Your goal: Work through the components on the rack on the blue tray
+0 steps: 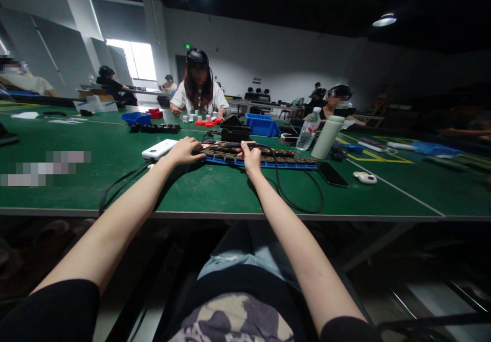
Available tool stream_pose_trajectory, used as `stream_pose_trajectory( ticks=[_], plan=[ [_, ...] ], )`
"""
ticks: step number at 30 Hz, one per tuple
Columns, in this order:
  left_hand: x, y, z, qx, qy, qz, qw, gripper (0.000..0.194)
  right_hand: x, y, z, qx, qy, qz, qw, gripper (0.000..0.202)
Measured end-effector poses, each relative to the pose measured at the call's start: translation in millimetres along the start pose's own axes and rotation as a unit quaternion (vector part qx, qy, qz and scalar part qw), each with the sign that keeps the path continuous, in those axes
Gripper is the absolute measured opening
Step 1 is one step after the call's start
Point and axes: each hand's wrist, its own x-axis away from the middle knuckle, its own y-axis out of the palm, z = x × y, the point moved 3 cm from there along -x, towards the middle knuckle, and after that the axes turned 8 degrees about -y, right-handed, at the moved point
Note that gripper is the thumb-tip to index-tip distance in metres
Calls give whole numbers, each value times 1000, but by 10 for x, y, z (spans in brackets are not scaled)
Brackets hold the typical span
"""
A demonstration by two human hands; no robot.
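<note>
A long blue rack [276, 165] lies across the green table, with rows of copper-coloured parts [226, 154] on it. At its left end rests my left hand [186, 151], fingers spread and touching the parts. My right hand [250, 157] is closed over the middle of the rack, around a dark pen-like tool [232, 145]. A black cable [279, 176] runs from near that hand and loops down to the right on the table. The tool's tip is too small to make out.
A white device [159, 149] lies left of the rack. Behind are a black holder [233, 128] and a blue bin [262, 125]. To the right stand a plastic bottle [308, 130] and green flask [328, 137], near a phone [333, 174] and earbud case [364, 178]. A person [199, 89] sits opposite.
</note>
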Motion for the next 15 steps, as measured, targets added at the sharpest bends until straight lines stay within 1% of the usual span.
stream_pose_trajectory(
  ticks=[8,12,15],
  plan=[
    [-3,8,21,21,6,-4,1000,50,21,20,25,-3,6,-2,1000,46],
    [2,15,22,33,7,1,999,48,10,19,49,1,14,-2,1000,46],
    [8,22,22,49,9,12,999,48,-15,8,90,11,16,1,1000,41]
  ],
)
